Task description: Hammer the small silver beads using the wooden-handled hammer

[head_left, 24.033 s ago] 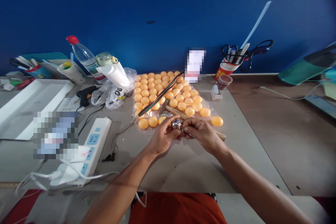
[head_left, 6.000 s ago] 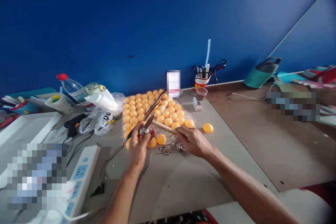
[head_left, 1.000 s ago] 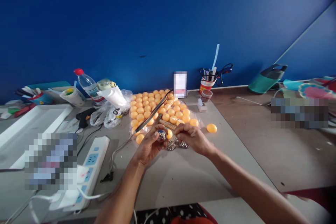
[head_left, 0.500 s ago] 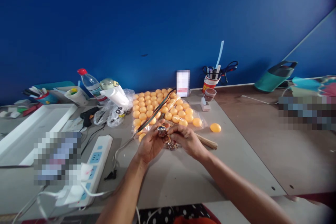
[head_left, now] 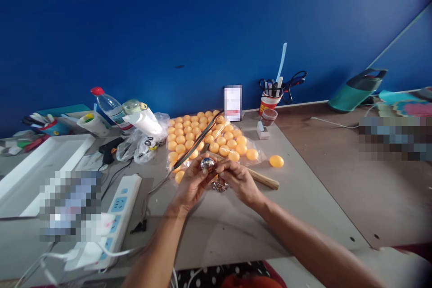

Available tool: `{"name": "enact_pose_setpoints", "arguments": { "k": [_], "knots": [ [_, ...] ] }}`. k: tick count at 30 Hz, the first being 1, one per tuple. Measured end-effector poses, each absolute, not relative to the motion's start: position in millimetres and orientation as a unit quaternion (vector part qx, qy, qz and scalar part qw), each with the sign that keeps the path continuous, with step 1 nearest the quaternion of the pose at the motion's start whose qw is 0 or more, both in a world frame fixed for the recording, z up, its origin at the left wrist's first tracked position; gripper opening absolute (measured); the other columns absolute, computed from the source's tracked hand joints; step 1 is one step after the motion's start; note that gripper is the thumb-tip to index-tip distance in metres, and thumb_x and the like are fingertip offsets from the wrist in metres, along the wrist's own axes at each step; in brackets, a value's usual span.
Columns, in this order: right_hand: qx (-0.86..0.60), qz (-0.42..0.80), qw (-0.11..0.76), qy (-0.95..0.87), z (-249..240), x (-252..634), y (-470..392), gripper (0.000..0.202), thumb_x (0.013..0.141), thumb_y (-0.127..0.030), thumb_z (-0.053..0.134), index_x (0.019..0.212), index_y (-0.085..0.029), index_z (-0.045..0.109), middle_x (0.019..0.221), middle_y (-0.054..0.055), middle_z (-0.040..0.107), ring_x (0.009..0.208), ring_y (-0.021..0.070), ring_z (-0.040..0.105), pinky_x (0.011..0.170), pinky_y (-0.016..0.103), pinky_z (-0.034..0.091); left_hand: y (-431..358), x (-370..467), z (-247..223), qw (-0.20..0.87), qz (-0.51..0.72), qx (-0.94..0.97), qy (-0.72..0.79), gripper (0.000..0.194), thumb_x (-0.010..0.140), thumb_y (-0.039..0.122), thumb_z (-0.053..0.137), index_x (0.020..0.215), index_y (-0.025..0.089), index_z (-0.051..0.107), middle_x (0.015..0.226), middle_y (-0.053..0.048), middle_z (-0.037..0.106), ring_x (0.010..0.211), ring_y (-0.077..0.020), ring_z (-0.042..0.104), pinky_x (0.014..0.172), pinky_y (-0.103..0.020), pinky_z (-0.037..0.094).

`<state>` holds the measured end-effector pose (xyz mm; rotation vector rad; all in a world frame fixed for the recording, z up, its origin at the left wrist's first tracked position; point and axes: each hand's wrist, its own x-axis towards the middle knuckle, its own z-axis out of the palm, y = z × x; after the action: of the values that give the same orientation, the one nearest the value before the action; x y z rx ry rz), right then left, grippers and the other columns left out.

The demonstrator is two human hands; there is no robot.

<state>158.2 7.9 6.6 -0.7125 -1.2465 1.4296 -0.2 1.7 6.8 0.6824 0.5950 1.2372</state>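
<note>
A shiny silver ball [head_left: 207,164] is held in my left hand [head_left: 191,185], with its fingers wrapped round it. My right hand [head_left: 240,182] is close beside the ball, fingers pinched together; what they hold, if anything, is too small to tell. Below and between the hands, a small pile of shiny metallic pieces [head_left: 220,185] lies on the table, partly hidden by the fingers. Just beyond them is a clear plastic bag of orange balls [head_left: 191,137]. A wooden stick [head_left: 263,178] lies behind my right hand, and a dark strap [head_left: 199,140] crosses the bag.
One loose orange ball [head_left: 276,161] sits right of the bag. Leftward are a power strip [head_left: 119,216], a white tray [head_left: 76,148], a glue gun [head_left: 110,150] and a bottle [head_left: 113,109]. A cup of tools [head_left: 268,102] and a green flask [head_left: 354,92] stand at the back right.
The view has shifted slightly. My left thumb now lies against the lower part of the silver ball, and my right fingers remain pinched beside it.
</note>
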Motion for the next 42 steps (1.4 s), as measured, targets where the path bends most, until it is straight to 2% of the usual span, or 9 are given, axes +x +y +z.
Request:
{"name": "enact_pose_setpoints", "arguments": {
  "k": [4,10,17,24,32,42],
  "knots": [
    [-0.277,0.638,0.518,-0.498,4.8,155.9,6.2,0.023,0.081,-0.041,0.070,0.078,-0.019,0.063,0.066,-0.003,0.054,0.052,0.0088,0.048,0.050,0.023,0.040,2.8,0.7,4.8,0.699,0.565,0.323,0.297,0.042,0.074,0.020,0.079,0.113,0.022,0.063,0.112,-0.005,0.069,0.095,-0.0151,0.067,0.083,-0.026,0.054],
    [-0.276,0.717,0.497,-0.403,2.6,155.1,8.6,0.023,0.075,-0.036,0.077,0.077,-0.018,0.062,0.057,-0.003,0.059,0.047,0.0088,0.048,0.049,0.023,0.037,2.1,2.3,3.9,0.676,0.563,0.340,0.332,0.045,0.072,0.022,0.081,0.112,0.021,0.061,0.106,-0.006,0.069,0.082,-0.0142,0.066,0.064,-0.022,0.052],
    [-0.271,0.730,0.499,-0.381,5.4,153.8,8.0,0.028,0.072,-0.038,0.079,0.071,-0.018,0.060,0.052,-0.005,0.053,0.048,0.0098,0.051,0.049,0.022,0.037,0.5,5.8,4.7,0.652,0.557,0.353,0.374,0.045,0.069,0.027,0.083,0.108,0.022,0.061,0.096,-0.001,0.064,0.072,-0.0120,0.061,0.056,-0.022,0.052],
    [-0.287,0.733,0.485,-0.379,3.1,151.8,7.0,0.028,0.073,-0.038,0.079,0.071,-0.017,0.061,0.052,-0.004,0.056,0.047,0.0094,0.049,0.048,0.022,0.037,-0.8,2.9,-1.2,0.640,0.533,0.384,0.398,0.046,0.072,0.028,0.080,0.112,0.024,0.060,0.101,-0.002,0.064,0.081,-0.0146,0.061,0.064,-0.023,0.053],
    [-0.293,0.741,0.485,-0.361,2.1,151.8,7.7,0.030,0.072,-0.039,0.079,0.071,-0.018,0.060,0.051,-0.006,0.054,0.046,0.0089,0.048,0.048,0.022,0.036,-0.9,3.6,-0.7,0.627,0.535,0.396,0.405,0.045,0.071,0.029,0.081,0.110,0.023,0.062,0.102,-0.002,0.065,0.090,-0.0162,0.061,0.074,-0.025,0.052],
    [-0.310,0.746,0.473,-0.352,5.6,152.4,7.9,0.029,0.071,-0.038,0.079,0.071,-0.017,0.059,0.053,-0.003,0.059,0.046,0.0091,0.048,0.048,0.023,0.035,0.2,2.9,-3.5,0.604,0.534,0.423,0.414,0.044,0.072,0.030,0.080,0.111,0.022,0.061,0.101,-0.003,0.065,0.090,-0.0170,0.062,0.075,-0.026,0.052]
  ]
}}
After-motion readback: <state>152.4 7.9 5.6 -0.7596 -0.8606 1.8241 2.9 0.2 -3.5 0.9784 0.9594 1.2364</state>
